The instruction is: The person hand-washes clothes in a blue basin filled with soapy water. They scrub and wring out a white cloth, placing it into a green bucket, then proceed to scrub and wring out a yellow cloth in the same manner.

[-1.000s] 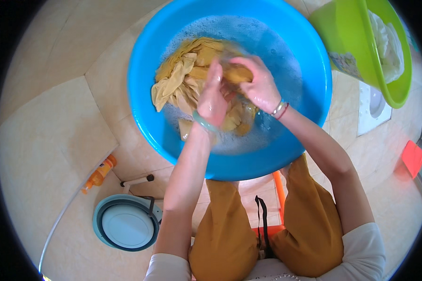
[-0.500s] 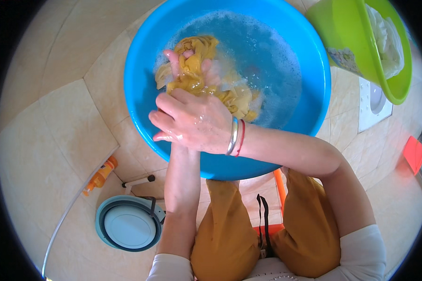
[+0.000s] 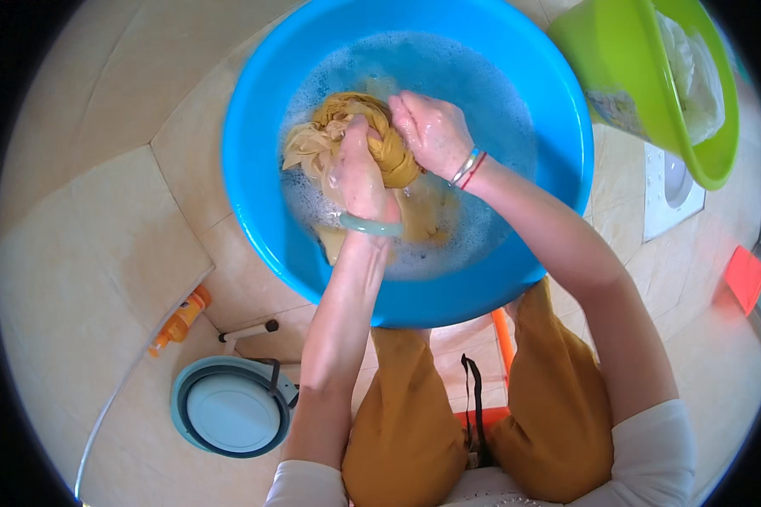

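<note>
A wet mustard-yellow cloth (image 3: pixel 389 158) lies bunched in a blue basin (image 3: pixel 558 152) of sudsy water; paler beige parts of it spread to the left and below. My left hand (image 3: pixel 364 176), a green bangle at its wrist, is closed on the bunch, and its fingers are partly hidden in the folds. Just right of the cloth, above the water, my right hand (image 3: pixel 434 135) is curled into a fist. Whatever those fingers may hold is hidden. A silver bangle and a red string circle that wrist.
A lime-green bin (image 3: pixel 634 80) with a white liner stands at the upper right, near a white floor fixture (image 3: pixel 675 190). On the left are an orange bottle (image 3: pixel 180 321) and a grey-blue collapsible basin (image 3: pixel 232 410). Something flat and red (image 3: pixel 746 280) is at far right.
My right hand has moved up and right, away from across my left wrist, and curled into a fist. My left hand has turned over and come lower, still on the cloth, which is more tightly bunched.
</note>
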A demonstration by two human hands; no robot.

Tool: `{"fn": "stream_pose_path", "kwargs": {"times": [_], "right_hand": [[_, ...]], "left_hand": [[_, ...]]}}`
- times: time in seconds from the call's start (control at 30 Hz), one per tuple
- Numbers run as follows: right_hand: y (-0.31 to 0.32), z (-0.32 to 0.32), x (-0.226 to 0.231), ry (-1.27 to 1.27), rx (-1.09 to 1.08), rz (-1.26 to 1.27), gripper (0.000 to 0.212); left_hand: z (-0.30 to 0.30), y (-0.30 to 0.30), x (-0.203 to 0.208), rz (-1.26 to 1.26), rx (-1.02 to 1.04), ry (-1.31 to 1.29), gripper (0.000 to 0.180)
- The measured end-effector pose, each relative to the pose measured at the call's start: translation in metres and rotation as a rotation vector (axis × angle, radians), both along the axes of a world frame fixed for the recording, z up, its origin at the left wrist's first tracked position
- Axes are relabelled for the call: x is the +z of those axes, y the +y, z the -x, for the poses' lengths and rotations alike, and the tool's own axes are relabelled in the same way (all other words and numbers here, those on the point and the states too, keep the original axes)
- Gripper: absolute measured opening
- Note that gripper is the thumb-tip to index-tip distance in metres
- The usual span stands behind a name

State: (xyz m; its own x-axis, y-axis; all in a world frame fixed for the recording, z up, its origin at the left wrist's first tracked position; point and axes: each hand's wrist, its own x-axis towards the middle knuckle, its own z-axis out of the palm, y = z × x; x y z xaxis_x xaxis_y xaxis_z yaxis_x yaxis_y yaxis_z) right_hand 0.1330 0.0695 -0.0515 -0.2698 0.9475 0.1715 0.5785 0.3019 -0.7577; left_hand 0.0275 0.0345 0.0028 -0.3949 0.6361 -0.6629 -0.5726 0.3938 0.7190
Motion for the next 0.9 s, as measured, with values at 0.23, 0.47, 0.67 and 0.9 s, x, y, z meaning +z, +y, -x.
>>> {"fn": "stream_pose_path", "kwargs": {"times": [0.23,0.47,0.67,0.9], "right_hand": [[0.016,-0.05,-0.05,-0.261,-0.211,0.144,0.042],[-0.003,-0.059,-0.086,-0.602,-0.021,0.13,0.044],[-0.037,0.013,0.032,0.083,0.149,0.073,0.025],[-0.076,0.047,0.11,0.056,0.384,-0.269,0.01]], "left_hand": [[0.033,-0.001,-0.034,-0.108,-0.34,-0.415,0.071],[0.012,0.003,-0.049,0.008,-0.373,-0.364,0.072],[0.048,0.001,-0.068,-0.104,-0.383,-0.56,0.061],[0.052,0.007,-0.024,-0.27,-0.401,-1.002,0.031]]}}
